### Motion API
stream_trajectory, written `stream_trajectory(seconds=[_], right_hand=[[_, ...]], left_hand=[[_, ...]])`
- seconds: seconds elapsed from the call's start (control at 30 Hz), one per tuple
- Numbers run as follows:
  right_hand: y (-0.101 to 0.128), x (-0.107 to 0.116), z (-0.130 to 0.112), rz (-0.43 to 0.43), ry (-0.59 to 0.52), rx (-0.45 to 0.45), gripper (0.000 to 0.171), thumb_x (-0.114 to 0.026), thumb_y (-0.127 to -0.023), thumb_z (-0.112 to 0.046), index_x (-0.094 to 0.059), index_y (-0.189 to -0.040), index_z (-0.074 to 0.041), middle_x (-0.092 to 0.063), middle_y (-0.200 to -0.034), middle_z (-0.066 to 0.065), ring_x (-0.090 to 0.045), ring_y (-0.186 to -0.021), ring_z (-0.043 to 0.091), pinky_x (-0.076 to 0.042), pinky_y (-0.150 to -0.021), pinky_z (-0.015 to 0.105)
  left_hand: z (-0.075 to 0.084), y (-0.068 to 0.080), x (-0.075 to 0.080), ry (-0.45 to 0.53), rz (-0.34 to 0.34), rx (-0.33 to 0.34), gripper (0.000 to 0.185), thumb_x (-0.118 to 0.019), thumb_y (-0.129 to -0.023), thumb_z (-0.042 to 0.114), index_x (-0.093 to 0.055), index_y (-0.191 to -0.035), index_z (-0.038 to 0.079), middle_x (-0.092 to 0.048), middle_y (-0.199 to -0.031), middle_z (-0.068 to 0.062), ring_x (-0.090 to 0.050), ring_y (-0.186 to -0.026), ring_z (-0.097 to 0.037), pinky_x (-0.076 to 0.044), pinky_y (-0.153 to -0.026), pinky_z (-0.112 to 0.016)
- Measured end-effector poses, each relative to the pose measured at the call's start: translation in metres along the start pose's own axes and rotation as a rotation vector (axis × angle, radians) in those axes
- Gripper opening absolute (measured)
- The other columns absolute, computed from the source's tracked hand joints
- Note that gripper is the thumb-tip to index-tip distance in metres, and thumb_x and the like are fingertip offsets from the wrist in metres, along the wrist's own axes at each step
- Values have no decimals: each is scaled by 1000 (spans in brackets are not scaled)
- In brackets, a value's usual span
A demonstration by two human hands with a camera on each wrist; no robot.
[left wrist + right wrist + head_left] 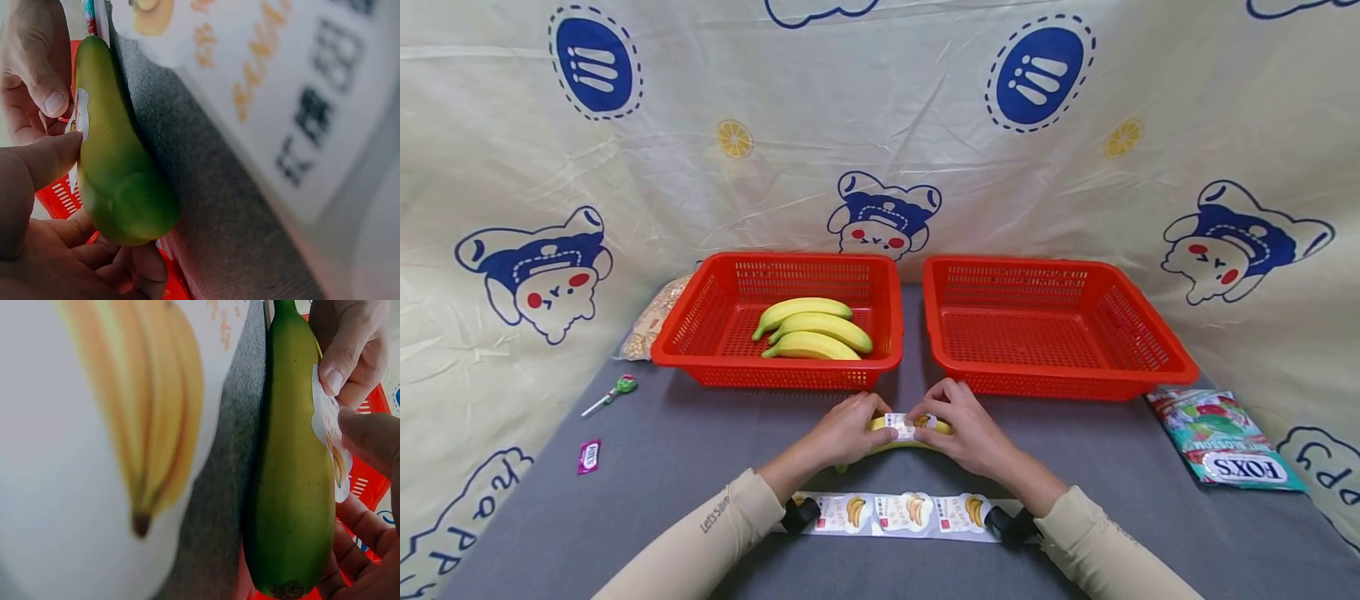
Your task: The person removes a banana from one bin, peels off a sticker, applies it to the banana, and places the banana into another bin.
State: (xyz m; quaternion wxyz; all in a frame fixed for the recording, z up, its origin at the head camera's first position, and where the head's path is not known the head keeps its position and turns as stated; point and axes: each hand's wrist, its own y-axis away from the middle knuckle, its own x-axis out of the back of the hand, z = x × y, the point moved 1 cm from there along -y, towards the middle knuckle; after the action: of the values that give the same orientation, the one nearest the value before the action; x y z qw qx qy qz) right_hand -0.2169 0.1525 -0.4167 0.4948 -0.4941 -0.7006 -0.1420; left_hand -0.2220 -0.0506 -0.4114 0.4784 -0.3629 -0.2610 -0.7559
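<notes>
A yellow banana with greenish ends [290, 456] lies crosswise at the near side of the red baskets. My left hand [850, 432] grips its left part, thumb on a white banana-print sticker [898, 427] and the other fingers behind the fruit. From the right side my right hand [964, 427] holds the same banana, its thumb pressing the sticker and its fingers curled behind. In the right wrist view, the sticker's lower end stands out past the banana's edge. Closer to me lies a strip of matching stickers [904, 514], below both wrists.
The left red basket [782, 374] contains several bananas [820, 323]; beside it stands the right red basket [1060, 381]. A lollipop [624, 384] and a small purple packet [589, 457] lie left, a FOX'S bag [1225, 437] right. Behind the left basket is a clear bag [655, 321].
</notes>
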Motion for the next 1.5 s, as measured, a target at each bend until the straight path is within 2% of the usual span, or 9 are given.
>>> stream_trajectory(seconds=[0.37,0.6,0.7,0.9,1.03,1.17,1.27,1.5], right_hand=[[-1,-3,-1,-29,40,-69,24,-75,-78,-27,-73,-102,-29,-56,-91,-7,-45,-87,10,-34,-73,28],[5,-1,5,36,62,-104,33,-79,-73,-30,-74,-105,-28,-61,-88,-8,-51,-84,10,-37,-72,28],[7,0,6,34,60,-133,35,-79,-72,-32,-73,-106,-28,-62,-88,-8,-51,-83,9,-37,-72,28],[10,1,8,13,78,-168,35,-79,-72,-33,-74,-104,-19,-63,-83,-5,-51,-76,9,-37,-67,25],[11,2,7,6,89,-179,37,-80,-72,-33,-74,-104,-17,-63,-81,-4,-51,-73,8,-37,-65,24],[10,3,6,-9,94,-178,39,-78,-73,-34,-73,-107,-15,-63,-82,-3,-50,-72,8,-35,-64,24],[10,3,6,-12,97,-178,39,-78,-73,-34,-73,-107,-15,-63,-82,-3,-49,-72,8,-35,-64,24],[10,3,7,-18,107,-180,39,-78,-74,-33,-73,-108,-14,-63,-84,-2,-50,-73,9,-36,-65,25]], left_hand=[[0,1,0,2,2,-1,32,-66,-86,30,-61,-109,9,-59,-99,-5,-52,-91,-18,-43,-85,-37],[0,2,-1,-18,21,-20,31,-65,-87,30,-61,-109,9,-60,-101,-5,-53,-93,-19,-43,-88,-38],[0,2,-1,-21,23,-18,31,-65,-87,30,-61,-109,9,-60,-101,-5,-53,-93,-19,-43,-88,-38],[0,4,0,-49,37,-22,32,-67,-85,32,-60,-110,12,-60,-102,-4,-53,-98,-19,-43,-91,-38],[4,7,0,-96,94,-81,34,-70,-83,29,-57,-113,18,-59,-104,-3,-52,-97,-16,-44,-88,-37],[9,10,0,-182,142,-212,31,-70,-83,24,-62,-112,24,-60,-104,-1,-52,-96,-14,-46,-84,-34],[10,12,0,-251,152,-279,27,-70,-84,23,-68,-111,24,-62,-104,1,-53,-97,-15,-47,-85,-33],[7,12,-1,-299,129,-280,32,-68,-86,26,-67,-118,25,-67,-107,1,-60,-98,-16,-49,-85,-35]])
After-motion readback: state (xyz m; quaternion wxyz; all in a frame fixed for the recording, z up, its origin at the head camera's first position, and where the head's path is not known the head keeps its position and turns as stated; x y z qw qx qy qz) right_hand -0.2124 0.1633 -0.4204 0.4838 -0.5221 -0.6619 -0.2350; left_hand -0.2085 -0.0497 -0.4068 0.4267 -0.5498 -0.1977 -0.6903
